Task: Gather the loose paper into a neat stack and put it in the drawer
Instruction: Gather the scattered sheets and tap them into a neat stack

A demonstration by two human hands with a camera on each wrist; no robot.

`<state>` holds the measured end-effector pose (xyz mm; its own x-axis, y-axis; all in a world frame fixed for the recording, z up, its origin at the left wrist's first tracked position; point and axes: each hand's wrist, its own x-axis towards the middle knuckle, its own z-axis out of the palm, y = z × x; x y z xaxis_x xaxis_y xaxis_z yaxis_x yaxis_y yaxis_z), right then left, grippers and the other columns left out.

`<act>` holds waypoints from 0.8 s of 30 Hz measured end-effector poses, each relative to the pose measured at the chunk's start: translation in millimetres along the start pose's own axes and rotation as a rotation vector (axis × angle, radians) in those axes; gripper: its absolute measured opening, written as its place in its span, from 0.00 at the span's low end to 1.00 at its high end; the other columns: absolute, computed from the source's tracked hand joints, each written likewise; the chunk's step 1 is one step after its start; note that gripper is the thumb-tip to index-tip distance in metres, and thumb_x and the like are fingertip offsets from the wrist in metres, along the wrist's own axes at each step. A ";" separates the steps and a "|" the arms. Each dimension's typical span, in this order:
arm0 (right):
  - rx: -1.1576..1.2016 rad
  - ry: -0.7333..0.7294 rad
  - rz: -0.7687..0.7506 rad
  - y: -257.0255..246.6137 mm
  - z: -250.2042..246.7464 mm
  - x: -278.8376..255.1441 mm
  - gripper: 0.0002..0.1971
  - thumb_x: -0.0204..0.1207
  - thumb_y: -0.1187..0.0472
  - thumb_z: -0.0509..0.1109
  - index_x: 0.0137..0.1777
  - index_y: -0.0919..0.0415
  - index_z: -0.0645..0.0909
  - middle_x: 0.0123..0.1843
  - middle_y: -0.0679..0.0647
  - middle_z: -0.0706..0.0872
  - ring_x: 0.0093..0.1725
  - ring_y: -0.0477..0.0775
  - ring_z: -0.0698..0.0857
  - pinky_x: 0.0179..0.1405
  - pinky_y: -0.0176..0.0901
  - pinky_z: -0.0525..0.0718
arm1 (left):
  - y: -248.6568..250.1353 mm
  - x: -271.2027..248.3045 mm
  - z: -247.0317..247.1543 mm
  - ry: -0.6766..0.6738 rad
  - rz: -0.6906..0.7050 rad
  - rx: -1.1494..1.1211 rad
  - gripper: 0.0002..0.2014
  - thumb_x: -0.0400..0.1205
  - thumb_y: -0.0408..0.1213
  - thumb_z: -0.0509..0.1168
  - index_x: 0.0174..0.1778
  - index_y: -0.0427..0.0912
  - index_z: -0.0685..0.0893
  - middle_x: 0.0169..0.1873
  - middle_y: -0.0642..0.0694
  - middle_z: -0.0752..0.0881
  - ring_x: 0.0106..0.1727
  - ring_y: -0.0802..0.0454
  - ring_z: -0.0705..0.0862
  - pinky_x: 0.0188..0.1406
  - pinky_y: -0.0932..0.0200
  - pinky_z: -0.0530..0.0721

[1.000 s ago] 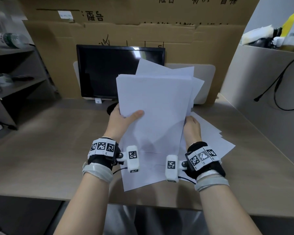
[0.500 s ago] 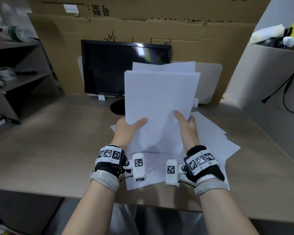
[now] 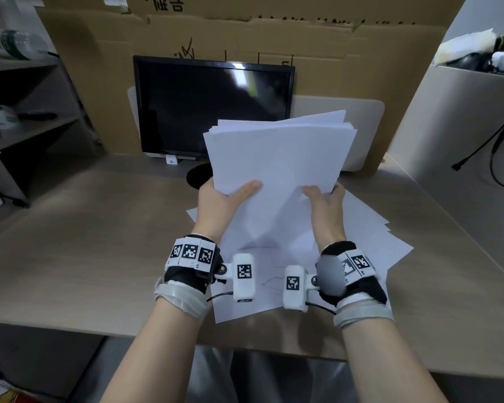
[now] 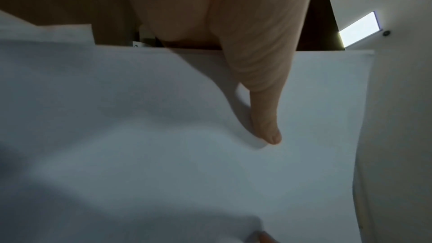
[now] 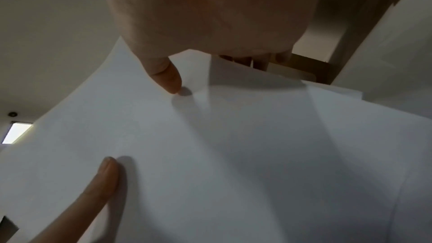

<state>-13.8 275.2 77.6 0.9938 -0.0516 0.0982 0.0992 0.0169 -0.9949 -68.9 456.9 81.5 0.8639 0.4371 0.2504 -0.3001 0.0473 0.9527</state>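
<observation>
A sheaf of white paper stands on its lower edge over the desk, leaning away from me, its top edges fanned and uneven. My left hand grips its left side with the thumb across the front sheet. My right hand grips the right side, thumb on the front and fingers behind. More loose sheets lie flat on the desk under and to the right of the held sheaf. No drawer is in view.
A dark monitor stands behind the paper, with cardboard behind it. Grey shelves stand to the left, a grey partition with a hanging cable to the right. The wooden desk reaches to its front edge near me.
The sheaf has come lower and tilted back, and its sheets sit more squarely together. My right thumb has come round onto the front sheet.
</observation>
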 end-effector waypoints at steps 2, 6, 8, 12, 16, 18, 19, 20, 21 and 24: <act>0.002 -0.034 0.030 3.6 0.0 3.7 0.32 0.68 0.45 0.70 0.72 0.52 0.69 0.59 0.45 0.85 0.63 0.54 0.82 0.67 0.57 0.79 | -2.9 3.3 0.5 0.006 -0.036 -0.027 0.14 0.75 0.35 0.82 0.52 0.50 0.88 0.43 0.61 0.94 0.47 0.65 0.92 0.43 0.71 0.87; -0.007 -0.086 0.124 11.5 0.2 14.7 0.23 0.77 0.53 0.70 0.69 0.58 0.73 0.58 0.50 0.84 0.62 0.56 0.83 0.53 0.46 0.80 | -20.0 2.6 -1.9 0.012 -0.143 -0.034 0.15 0.73 0.37 0.83 0.54 0.45 0.90 0.48 0.52 0.95 0.53 0.54 0.93 0.52 0.59 0.90; -0.020 -0.083 0.112 10.2 1.8 17.0 0.21 0.77 0.54 0.71 0.68 0.59 0.75 0.55 0.48 0.84 0.60 0.54 0.83 0.47 0.42 0.77 | -22.8 1.9 -2.9 0.031 -0.149 -0.026 0.14 0.73 0.37 0.83 0.53 0.44 0.91 0.47 0.52 0.95 0.53 0.52 0.93 0.53 0.58 0.90; 0.042 -0.053 0.041 5.2 2.7 17.1 0.21 0.75 0.57 0.73 0.66 0.58 0.75 0.55 0.46 0.86 0.55 0.47 0.84 0.50 0.42 0.79 | -12.2 7.1 -3.7 0.046 -0.086 -0.066 0.11 0.76 0.33 0.81 0.52 0.43 0.90 0.45 0.53 0.95 0.48 0.56 0.94 0.43 0.65 0.89; -0.006 -0.078 0.120 22.1 6.6 17.1 0.25 0.75 0.63 0.74 0.68 0.60 0.66 0.56 0.50 0.82 0.54 0.48 0.83 0.42 0.39 0.76 | -26.4 7.8 -6.2 0.020 -0.145 -0.004 0.15 0.74 0.32 0.82 0.55 0.43 0.90 0.51 0.50 0.95 0.52 0.55 0.93 0.52 0.61 0.91; -0.065 -0.092 0.164 37.3 9.1 17.9 0.21 0.74 0.67 0.74 0.65 0.65 0.73 0.55 0.53 0.84 0.56 0.55 0.84 0.41 0.38 0.78 | -45.5 3.3 -6.2 0.016 -0.231 0.047 0.13 0.75 0.32 0.82 0.55 0.42 0.91 0.50 0.48 0.95 0.55 0.51 0.93 0.57 0.56 0.90; -0.084 -0.093 0.183 44.2 9.1 17.5 0.16 0.74 0.68 0.73 0.62 0.66 0.78 0.52 0.54 0.86 0.57 0.58 0.86 0.42 0.39 0.79 | -54.4 0.9 -6.0 0.019 -0.268 0.055 0.11 0.76 0.33 0.81 0.53 0.43 0.91 0.49 0.49 0.95 0.57 0.49 0.93 0.58 0.55 0.89; -0.093 -0.090 0.202 49.5 8.6 17.3 0.12 0.75 0.69 0.73 0.58 0.65 0.83 0.50 0.55 0.87 0.58 0.60 0.86 0.44 0.40 0.80 | -59.6 -1.3 -5.8 0.030 -0.293 0.058 0.08 0.78 0.34 0.79 0.51 0.44 0.91 0.47 0.51 0.95 0.57 0.48 0.93 0.57 0.56 0.88; -0.097 -0.087 0.207 52.5 7.2 17.0 0.09 0.76 0.69 0.72 0.55 0.64 0.85 0.49 0.54 0.88 0.59 0.61 0.87 0.48 0.41 0.81 | -61.4 -1.7 -5.5 0.046 -0.296 0.062 0.06 0.79 0.35 0.78 0.50 0.45 0.91 0.47 0.51 0.94 0.56 0.48 0.93 0.56 0.56 0.88; -0.101 -0.115 0.141 46.8 1.0 13.5 0.04 0.77 0.66 0.74 0.46 0.55 0.86 0.48 0.49 0.91 0.53 0.53 0.89 0.53 0.42 0.84 | -51.2 2.7 -4.7 0.062 -0.237 0.094 0.04 0.81 0.37 0.76 0.50 0.46 0.90 0.48 0.49 0.92 0.51 0.51 0.91 0.52 0.59 0.87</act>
<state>4.3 276.3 32.5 0.9972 0.0589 -0.0460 -0.0410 -0.0843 -0.9956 -53.1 459.9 32.6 0.8782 0.4782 0.0099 -0.0509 0.0728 0.9960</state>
